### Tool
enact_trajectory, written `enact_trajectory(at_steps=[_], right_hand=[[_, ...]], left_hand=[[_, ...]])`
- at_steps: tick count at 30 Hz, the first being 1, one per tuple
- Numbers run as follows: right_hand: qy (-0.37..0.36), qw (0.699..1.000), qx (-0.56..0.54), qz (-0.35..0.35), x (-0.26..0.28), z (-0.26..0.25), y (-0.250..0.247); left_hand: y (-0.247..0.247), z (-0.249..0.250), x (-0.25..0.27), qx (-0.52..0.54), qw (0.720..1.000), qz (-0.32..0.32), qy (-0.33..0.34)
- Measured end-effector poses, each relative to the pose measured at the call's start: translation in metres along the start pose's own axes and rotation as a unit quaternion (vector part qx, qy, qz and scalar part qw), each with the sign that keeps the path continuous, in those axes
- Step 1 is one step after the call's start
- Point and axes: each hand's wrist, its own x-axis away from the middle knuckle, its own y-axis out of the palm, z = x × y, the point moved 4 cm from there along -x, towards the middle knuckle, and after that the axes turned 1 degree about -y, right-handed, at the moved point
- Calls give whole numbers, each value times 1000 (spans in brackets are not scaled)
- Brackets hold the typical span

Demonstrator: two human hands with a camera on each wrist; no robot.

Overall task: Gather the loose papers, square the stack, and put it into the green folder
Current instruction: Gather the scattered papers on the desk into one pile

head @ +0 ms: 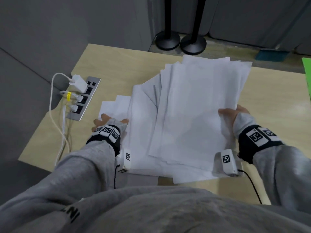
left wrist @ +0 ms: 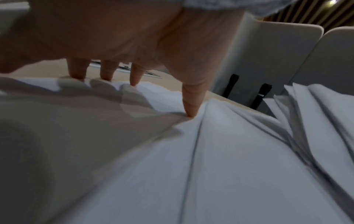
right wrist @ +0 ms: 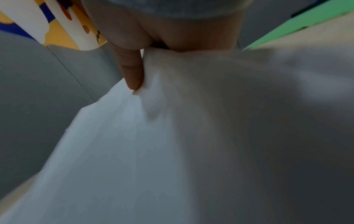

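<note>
— Where are the papers (head: 193, 118)?

— They lie in a big messy pile on the bench (head: 107, 64). The sheets stick out at many angles. Some corners hang over the near edge of the bench.

— What is the left hand (head: 109, 123) doing?

— It is spread flat on the left side of the pile. In the left wrist view the fingers (left wrist: 189, 104) are straight and their tips press down on the sheets. It grips nothing.

— And the right hand (head: 239, 115)?

— It holds the right side of the top sheets. In the right wrist view the thumb (right wrist: 134, 75) pinches down on the papers, and the sheets bend up by the palm. The other fingers are hidden under the paper.

— Where is the green folder (head: 306, 76)?

— Only a bit of it shows, at the far right edge of the bench, apart from the pile.

— What else is there?

— A power strip (head: 85, 98) is set in the left side of the bench, with a white charger (head: 78, 82) and cables (head: 62, 125) plugged in. Two black stand bases (head: 180, 42) are on the floor behind the bench.
</note>
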Motion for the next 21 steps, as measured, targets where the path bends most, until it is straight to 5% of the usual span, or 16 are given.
enact_trajectory(at_steps=[3, 8, 13, 21], right_hand=[[20, 996, 88, 15, -6, -7, 0], [12, 987, 157, -29, 9, 11, 11], [48, 990, 108, -78, 21, 25, 30], [-1, 997, 64, -30, 10, 2, 12]], left_hand=[[1, -10, -1, -20, 999, -3, -34], [0, 5, 3, 20, 1000, 20, -1], [-13, 23, 5, 156, 986, 50, 2], [1, 4, 10, 57, 998, -26, 26]])
